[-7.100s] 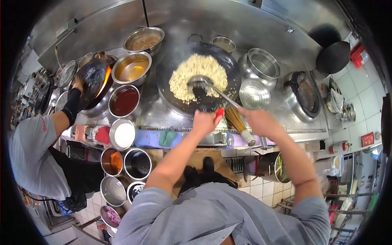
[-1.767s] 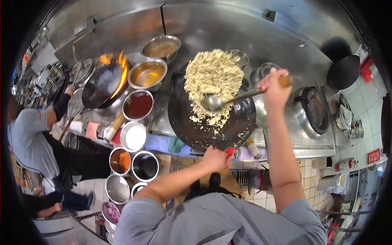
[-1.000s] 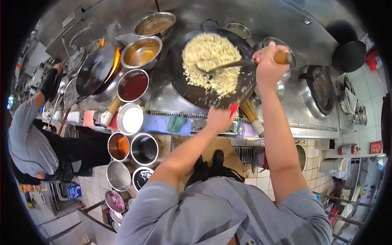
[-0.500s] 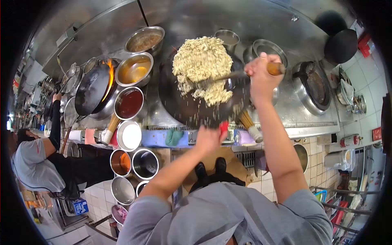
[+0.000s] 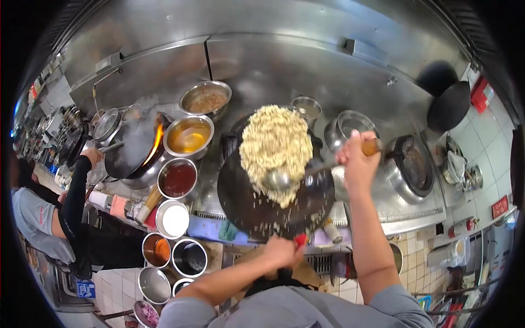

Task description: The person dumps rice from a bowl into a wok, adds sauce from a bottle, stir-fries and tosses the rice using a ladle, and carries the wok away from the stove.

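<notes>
My left hand [image 5: 280, 252] is closed at the near edge of a large dark wok [image 5: 240, 199], apparently around its handle, with a bit of red cloth [image 5: 300, 240] beside the fingers. A tall mass of fried rice [image 5: 276, 139] fills the wok's far side, and loose grains are scattered over the near side. My right hand [image 5: 358, 158] grips the wooden end of a ladle [image 5: 278, 179]. The ladle's metal bowl lies against the front of the rice, its shaft running right to my fist.
Left of the wok are bowls of yellow liquid [image 5: 188, 136], red sauce [image 5: 178, 179] and white powder [image 5: 173, 220]. Further left, a co-worker's hand [image 5: 93, 156] works at a smoking wok [image 5: 128, 153] beside a flame. A metal pot [image 5: 350, 126] stands right; a bamboo brush [image 5: 147, 205] leans near.
My view has tilted up, so the stove sits lower. The rice has shifted toward the far side and heaps taller; the ladle's bowl now shows in front of it. Both hands keep their grips.
</notes>
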Demonstrator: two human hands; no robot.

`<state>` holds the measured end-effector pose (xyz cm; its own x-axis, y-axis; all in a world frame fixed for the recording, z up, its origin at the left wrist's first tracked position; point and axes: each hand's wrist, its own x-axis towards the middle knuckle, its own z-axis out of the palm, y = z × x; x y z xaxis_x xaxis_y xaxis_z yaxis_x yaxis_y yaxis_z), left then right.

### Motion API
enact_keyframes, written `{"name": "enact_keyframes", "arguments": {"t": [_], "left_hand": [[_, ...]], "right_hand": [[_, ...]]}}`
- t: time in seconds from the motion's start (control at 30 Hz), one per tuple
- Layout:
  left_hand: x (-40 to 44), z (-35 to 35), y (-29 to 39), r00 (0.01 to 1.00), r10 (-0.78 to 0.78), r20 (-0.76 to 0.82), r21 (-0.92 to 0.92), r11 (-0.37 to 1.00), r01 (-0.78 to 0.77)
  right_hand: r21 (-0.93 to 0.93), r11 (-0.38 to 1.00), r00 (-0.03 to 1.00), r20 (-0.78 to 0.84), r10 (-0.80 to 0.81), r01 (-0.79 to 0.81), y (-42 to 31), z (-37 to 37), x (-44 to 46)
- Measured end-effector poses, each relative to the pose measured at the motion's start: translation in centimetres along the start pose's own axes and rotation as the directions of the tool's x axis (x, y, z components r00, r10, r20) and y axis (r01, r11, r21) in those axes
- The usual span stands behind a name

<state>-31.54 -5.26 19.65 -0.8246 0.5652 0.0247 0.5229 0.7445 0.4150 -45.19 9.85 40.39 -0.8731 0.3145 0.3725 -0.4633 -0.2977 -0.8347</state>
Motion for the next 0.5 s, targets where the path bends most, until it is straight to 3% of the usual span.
{"name": "enact_keyframes", "arguments": {"t": [0.07,0.13,0.17,0.23,0.27,0.3,0.33,0.4,0.43,0.47,0.5], "left_hand": [[1.8,-6.8,1.7,0.998,0.013,-0.056,0.010,1.000,-0.012],[6.0,-10.3,0.7,0.993,-0.021,-0.120,-0.010,1.000,0.020],[7.9,-10.7,-0.3,0.963,0.028,-0.269,-0.024,0.999,-0.035],[10.3,-5.0,-3.4,0.941,-0.009,-0.338,-0.011,1.000,0.006],[10.6,-1.9,-4.1,0.923,-0.033,-0.384,-0.007,0.999,0.033],[9.8,0.0,-4.2,0.934,-0.106,-0.343,0.001,0.994,0.113],[8.4,0.4,-3.8,0.930,-0.104,-0.352,-0.001,0.994,0.110],[5.1,0.8,-2.4,0.984,-0.028,-0.178,0.022,0.999,0.032],[5.6,2.8,-3.2,0.653,0.243,-0.717,0.139,0.968,-0.207],[6.2,1.5,-3.4,0.655,0.233,-0.719,0.136,0.971,-0.197],[7.4,-1.2,-3.7,0.869,0.099,-0.485,0.081,0.994,-0.068]], "right_hand": [[-0.049,0.998,0.999,0.031,0.040,-0.039,-3.8,0.1,-1.0],[0.016,0.990,0.989,-0.038,-0.143,0.143,-6.2,0.6,-1.8],[-0.022,0.987,0.985,-0.063,-0.162,0.161,-4.7,1.3,-1.5],[0.015,0.989,0.986,-0.084,-0.145,0.146,1.7,2.7,0.2],[0.026,0.976,0.975,-0.045,-0.216,0.218,6.4,1.8,2.4],[-0.009,0.969,0.968,-0.019,-0.249,0.249,7.3,2.4,4.0],[-0.010,0.965,0.965,-0.014,-0.262,0.262,6.7,3.2,6.1],[0.038,0.964,0.965,-0.013,-0.263,0.263,4.4,5.0,9.4],[0.095,0.961,0.966,-0.025,-0.257,0.258,2.8,6.3,10.8],[0.093,0.967,0.970,0.025,-0.240,0.237,1.3,7.1,12.2],[0.089,0.974,0.973,0.072,-0.217,0.211,-0.1,7.8,13.2]]}}
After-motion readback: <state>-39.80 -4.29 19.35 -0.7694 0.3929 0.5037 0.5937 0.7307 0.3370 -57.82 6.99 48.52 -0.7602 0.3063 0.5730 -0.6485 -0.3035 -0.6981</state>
